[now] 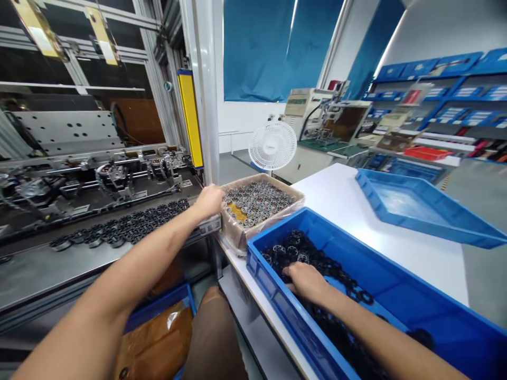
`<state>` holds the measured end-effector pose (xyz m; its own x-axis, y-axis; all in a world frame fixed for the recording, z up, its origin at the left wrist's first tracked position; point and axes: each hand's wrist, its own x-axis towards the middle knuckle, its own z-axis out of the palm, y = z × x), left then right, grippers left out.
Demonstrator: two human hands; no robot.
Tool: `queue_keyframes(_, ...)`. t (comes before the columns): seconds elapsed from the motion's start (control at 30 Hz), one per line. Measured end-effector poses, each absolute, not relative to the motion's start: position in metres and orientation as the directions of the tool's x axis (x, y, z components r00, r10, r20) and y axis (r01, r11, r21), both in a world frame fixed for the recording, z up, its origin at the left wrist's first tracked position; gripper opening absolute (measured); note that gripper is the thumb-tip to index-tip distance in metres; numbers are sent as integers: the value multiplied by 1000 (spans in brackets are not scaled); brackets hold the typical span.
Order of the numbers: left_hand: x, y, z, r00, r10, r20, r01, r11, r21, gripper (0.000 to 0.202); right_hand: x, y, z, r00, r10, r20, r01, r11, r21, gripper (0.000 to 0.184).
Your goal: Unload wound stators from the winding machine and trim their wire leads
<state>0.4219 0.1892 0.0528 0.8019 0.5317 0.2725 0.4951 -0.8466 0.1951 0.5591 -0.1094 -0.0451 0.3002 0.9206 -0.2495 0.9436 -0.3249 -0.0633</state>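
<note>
Since the blue bin (380,274) and carton (233,235) stand adjacent on the worktop (330,195), presumably for easy reach, the right hand (307,282) curls among black ring parts (292,250) inside the bin, the left hand (210,201) at the carton's edge, both grips indeterminable.

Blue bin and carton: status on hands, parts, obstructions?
Right hand among black parts in blue bin. Left hand at left edge of carton, grip unclear. Right forearm hides some parts.

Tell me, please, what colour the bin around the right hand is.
The bin is blue, clearest in head view.
</note>
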Motion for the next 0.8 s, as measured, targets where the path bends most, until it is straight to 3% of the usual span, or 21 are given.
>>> queue_keyframes(0.17, 482, 186, 30, 722, 685, 100, 670, -728, 144, 35, 561, -112, -38, 321, 925, -202, 942, -335, -35, 29)
queue_keyframes(0.27, 491, 190, 26, 673, 736, 71, 723, -675, 149, 36, 556, -112, -32, 305, 938, -164, 947, -317, -57, 36)
queue_keyframes(0.4, 489, 191, 27, 641, 765, 61, 741, -637, 211, 36, 549, -114, -23, 268, 959, -96, 956, -277, -94, 31)
queue_keyframes(0.6, 480, 180, 42, 631, 769, 106, 652, -599, 465, 37, 550, -121, -21, 161, 965, 207, 986, -150, -68, 26)
queue_keyframes(0.8, 414, 129, 36, 709, 665, 233, 263, -556, 788, 28, 540, -121, -5, 20, 768, 641, 995, 51, -91, 15)
